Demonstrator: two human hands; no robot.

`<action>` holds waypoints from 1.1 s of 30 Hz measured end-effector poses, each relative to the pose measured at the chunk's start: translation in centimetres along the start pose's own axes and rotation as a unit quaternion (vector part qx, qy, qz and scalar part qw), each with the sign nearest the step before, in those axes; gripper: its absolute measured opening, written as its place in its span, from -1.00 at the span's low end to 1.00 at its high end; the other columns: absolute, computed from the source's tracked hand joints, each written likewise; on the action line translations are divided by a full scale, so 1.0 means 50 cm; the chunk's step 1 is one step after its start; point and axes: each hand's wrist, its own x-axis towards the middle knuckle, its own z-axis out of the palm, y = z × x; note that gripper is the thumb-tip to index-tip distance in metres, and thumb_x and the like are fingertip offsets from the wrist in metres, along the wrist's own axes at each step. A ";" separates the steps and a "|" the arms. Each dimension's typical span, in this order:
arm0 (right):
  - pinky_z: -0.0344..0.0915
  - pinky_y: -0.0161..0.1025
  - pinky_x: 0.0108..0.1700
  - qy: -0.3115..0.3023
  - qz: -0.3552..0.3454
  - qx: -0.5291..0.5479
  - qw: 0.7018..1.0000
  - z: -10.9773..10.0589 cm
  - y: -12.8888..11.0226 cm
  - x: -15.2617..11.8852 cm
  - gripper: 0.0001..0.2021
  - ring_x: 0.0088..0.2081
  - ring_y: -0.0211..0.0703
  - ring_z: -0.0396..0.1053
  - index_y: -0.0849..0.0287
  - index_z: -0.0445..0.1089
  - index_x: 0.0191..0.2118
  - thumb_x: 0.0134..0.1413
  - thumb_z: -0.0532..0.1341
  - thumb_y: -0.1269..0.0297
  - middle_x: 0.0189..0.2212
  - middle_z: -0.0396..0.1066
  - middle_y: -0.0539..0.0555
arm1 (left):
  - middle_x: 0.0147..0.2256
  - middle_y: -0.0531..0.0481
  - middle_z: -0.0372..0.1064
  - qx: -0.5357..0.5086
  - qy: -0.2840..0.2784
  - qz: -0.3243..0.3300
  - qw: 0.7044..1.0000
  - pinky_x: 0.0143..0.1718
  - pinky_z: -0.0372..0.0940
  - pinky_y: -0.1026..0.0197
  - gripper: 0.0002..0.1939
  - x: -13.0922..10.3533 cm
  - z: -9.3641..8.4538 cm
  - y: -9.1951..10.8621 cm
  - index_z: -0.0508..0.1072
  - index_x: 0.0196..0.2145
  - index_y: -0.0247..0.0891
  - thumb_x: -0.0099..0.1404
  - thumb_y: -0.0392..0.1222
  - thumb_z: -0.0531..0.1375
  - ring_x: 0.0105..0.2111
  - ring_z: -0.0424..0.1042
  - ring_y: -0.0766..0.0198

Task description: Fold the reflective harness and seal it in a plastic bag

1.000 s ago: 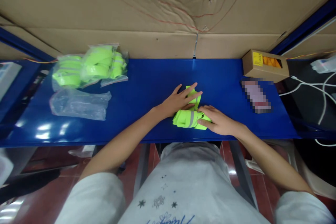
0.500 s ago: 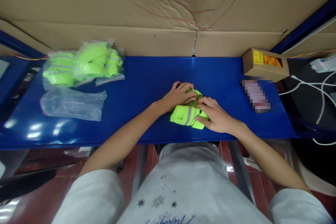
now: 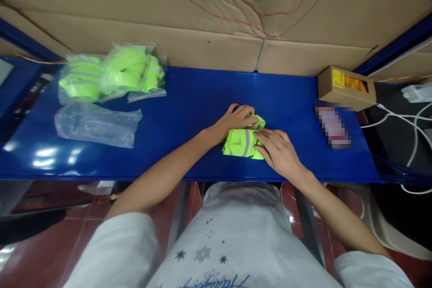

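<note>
On the blue table [image 3: 192, 94], in front of my body, lies a folded neon yellow-green high-visibility vest [image 3: 239, 143] with a grey reflective stripe. My left hand [image 3: 236, 119] reaches over its far side, fingers curled onto the cloth. From the right, my right hand [image 3: 278, 150] grips the near roll, thumb low and fingers across the top. Parts of the cloth are hidden under both hands. A clear plastic bag [image 3: 99, 125] lies flat at the left.
Several bagged yellow-green bundles [image 3: 124, 67] sit at the back left. At the right stand a cardboard box [image 3: 329, 87] with orange contents and a blurred phone-like object [image 3: 332, 126]. White cables [image 3: 401, 114] hang past the right edge. A cardboard wall [image 3: 209, 54] closes off the back.
The view has shifted slightly. My right hand has moved over the top of the roll, and the folded vest looks more squared. My left hand stays at its far side.
</note>
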 end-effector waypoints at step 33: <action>0.48 0.08 0.07 -0.051 -0.071 0.004 0.996 0.018 -0.010 0.038 -0.45 0.05 0.18 0.50 0.31 0.43 0.19 0.36 0.22 -0.07 0.00 0.56 0.31 | 0.23 -0.08 0.34 -0.205 0.034 -0.073 0.975 0.29 -0.01 -0.13 -0.82 0.002 -0.040 -0.042 0.57 -0.09 -0.12 0.46 -0.09 0.19 0.27 0.25 0.02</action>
